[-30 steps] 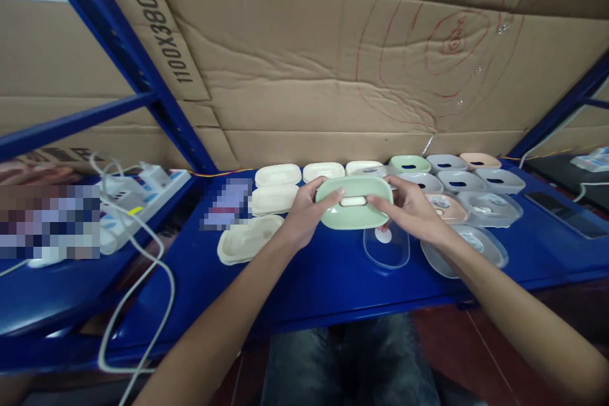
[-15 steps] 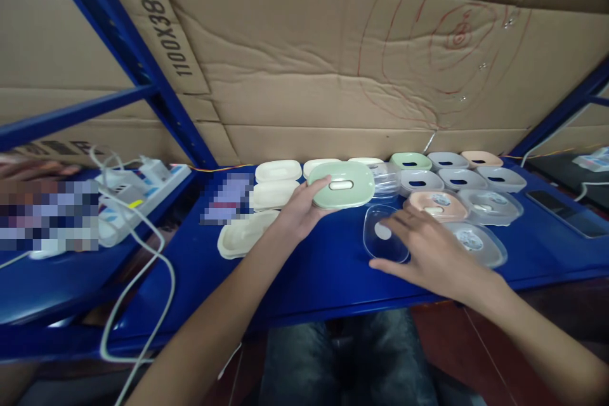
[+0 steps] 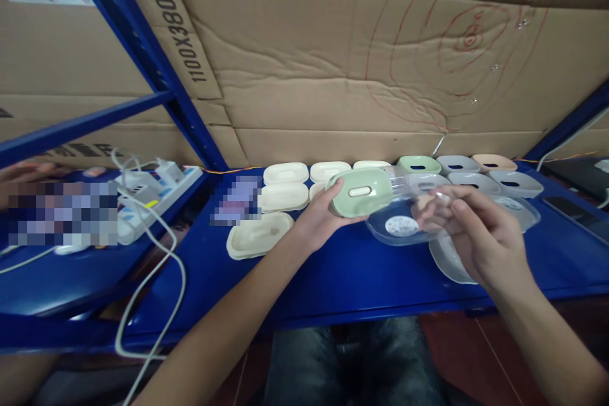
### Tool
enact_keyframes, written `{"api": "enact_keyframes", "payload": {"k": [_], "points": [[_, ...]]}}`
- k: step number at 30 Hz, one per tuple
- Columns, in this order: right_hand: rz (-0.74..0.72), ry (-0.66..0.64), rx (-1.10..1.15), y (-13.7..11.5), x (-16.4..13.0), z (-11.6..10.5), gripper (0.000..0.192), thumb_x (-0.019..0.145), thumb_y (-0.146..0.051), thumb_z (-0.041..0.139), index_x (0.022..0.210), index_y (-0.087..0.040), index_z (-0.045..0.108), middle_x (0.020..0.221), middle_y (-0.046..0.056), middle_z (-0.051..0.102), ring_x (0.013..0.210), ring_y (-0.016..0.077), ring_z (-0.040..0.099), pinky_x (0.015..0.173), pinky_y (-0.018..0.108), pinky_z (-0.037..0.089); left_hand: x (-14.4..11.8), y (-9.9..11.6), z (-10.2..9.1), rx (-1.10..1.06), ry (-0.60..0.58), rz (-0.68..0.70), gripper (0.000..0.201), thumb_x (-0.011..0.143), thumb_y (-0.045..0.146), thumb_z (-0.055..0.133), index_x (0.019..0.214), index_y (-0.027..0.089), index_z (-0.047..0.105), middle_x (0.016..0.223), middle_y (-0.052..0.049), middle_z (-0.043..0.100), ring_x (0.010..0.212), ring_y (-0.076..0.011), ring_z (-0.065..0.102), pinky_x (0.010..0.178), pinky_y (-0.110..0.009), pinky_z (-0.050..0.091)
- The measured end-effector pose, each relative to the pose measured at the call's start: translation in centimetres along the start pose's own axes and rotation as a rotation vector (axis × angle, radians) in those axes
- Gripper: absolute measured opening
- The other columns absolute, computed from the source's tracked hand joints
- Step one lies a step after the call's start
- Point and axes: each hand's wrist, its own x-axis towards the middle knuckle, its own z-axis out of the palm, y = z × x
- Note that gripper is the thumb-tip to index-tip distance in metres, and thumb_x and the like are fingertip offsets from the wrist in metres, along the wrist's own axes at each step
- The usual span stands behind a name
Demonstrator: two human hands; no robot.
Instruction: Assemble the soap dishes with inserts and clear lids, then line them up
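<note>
My left hand (image 3: 321, 222) is closed around the near left end of a pale green oval plastic box (image 3: 375, 196), thumb on top. A white oblong piece sits in the slot in its upper face. Just right of it, my right hand (image 3: 492, 238) pinches the edge of a clear plastic lid (image 3: 378, 236) with a round printed label. That lid is tilted above the table, and its left edge comes close to the green box. Beneath my right forearm lies another clear lid (image 3: 450, 260), partly covered.
Cream oval trays (image 3: 285, 196) stand in rows on the left of the blue table (image 3: 328, 288). Several slotted covers in green (image 3: 419, 163), grey and peach line the back right. A phone (image 3: 578, 219) lies at the right. A power strip with white cables (image 3: 147, 196) is on the left.
My right hand has picked up the clear lid and turned, bringing it beside the green box. My left hand still holds the green box, which is tilted a little more.
</note>
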Motion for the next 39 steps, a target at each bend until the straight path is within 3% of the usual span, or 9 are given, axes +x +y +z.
{"api": "enact_keyframes", "payload": {"k": [6,11,15,18,21,23,28,33,39], "points": [[-0.02,0.284,-0.445,2.1,2.0,2.9,0.04,0.114,-0.056,0.047,0.113,-0.025,0.072,0.078,0.003,0.066,0.069,0.0231,0.064,0.067,0.042,0.054,-0.5,-1.0,0.3,0.019,-0.203,-0.055,0.049,0.098,0.057,0.079,0.132,0.022,0.076,0.155,-0.018,0.07,0.151,-0.048,0.058,0.112,-0.072,0.058],[-0.059,0.185,-0.809,3.6,2.2,2.8,0.048,0.117,-0.051,0.028,0.104,-0.025,0.066,0.068,0.004,0.059,0.06,0.0259,0.056,0.063,0.042,0.041,-1.0,-1.6,0.4,0.048,-0.163,0.008,0.054,0.084,0.04,0.097,0.127,0.018,0.075,0.141,-0.021,0.076,0.14,-0.048,0.066,0.111,-0.075,0.058],[-0.09,0.143,-0.996,3.8,2.3,2.2,0.049,0.116,-0.049,0.032,0.115,-0.021,0.071,0.071,0.006,0.065,0.063,0.0272,0.062,0.067,0.043,0.049,-0.9,-1.7,0.5,0.059,-0.093,0.01,0.05,0.082,0.031,0.096,0.125,0.016,0.074,0.134,-0.019,0.078,0.133,-0.0452,0.071,0.108,-0.073,0.061],[-0.237,0.074,-0.935,3.0,2.5,1.5,0.052,0.112,-0.054,0.049,0.149,-0.02,0.061,0.12,0.018,0.076,0.101,0.0353,0.075,0.092,0.054,0.06,-0.7,-1.7,0.5,0.069,-0.045,0.014,0.047,0.081,0.029,0.096,0.122,0.016,0.077,0.132,-0.019,0.078,0.13,-0.0457,0.073,0.104,-0.072,0.064],[-0.403,-0.224,-0.824,2.4,2.9,1.1,0.074,0.106,-0.056,0.065,0.17,-0.027,0.04,0.164,0.02,0.055,0.146,0.0403,0.059,0.119,0.062,0.053,-0.6,-1.6,0.3,0.073,-0.067,-0.011,0.045,0.082,0.029,0.094,0.123,0.017,0.078,0.131,-0.018,0.079,0.128,-0.0465,0.074,0.1,-0.07,0.065],[-0.452,-0.35,-0.827,2.6,3.1,1.2,0.072,0.107,-0.052,0.067,0.17,-0.029,0.041,0.166,0.018,0.053,0.151,0.0401,0.054,0.123,0.064,0.05,-0.5,-1.6,0.2,0.055,-0.091,-0.037,0.044,0.085,0.031,0.091,0.125,0.017,0.078,0.131,-0.018,0.08,0.129,-0.0461,0.074,0.1,-0.069,0.065],[-0.512,-0.348,-0.91,3.7,3.1,2.1,0.063,0.113,-0.04,0.056,0.173,-0.029,0.039,0.167,0.019,0.052,0.153,0.0399,0.052,0.124,0.068,0.048,-0.3,-1.6,0.0,-0.001,-0.132,-0.046,0.045,0.089,0.034,0.089,0.129,0.019,0.077,0.141,-0.017,0.077,0.136,-0.0448,0.07,0.106,-0.069,0.063],[-0.487,-0.456,-0.969,3.9,2.6,2.4,0.094,0.107,-0.066,0.059,0.181,-0.022,0.019,0.174,0.025,0.041,0.161,0.0471,0.041,0.126,0.073,0.044,-0.1,-1.6,0.0,0.005,-0.137,-0.077,0.038,0.097,0.039,0.081,0.13,0.02,0.077,0.138,-0.016,0.078,0.138,-0.0424,0.068,0.11,-0.065,0.061],[-0.534,-0.385,-0.999,4.2,3.2,2.1,0.101,0.104,-0.07,0.061,0.181,-0.02,0.019,0.158,0.029,0.053,0.146,0.0474,0.056,0.116,0.068,0.055,-0.3,-1.2,0.5,-0.099,-0.032,-0.175,0.052,0.111,0.058,0.051,0.137,0.018,0.072,0.144,-0.02,0.074,0.142,-0.0449,0.065,0.109,-0.071,0.059]]}}
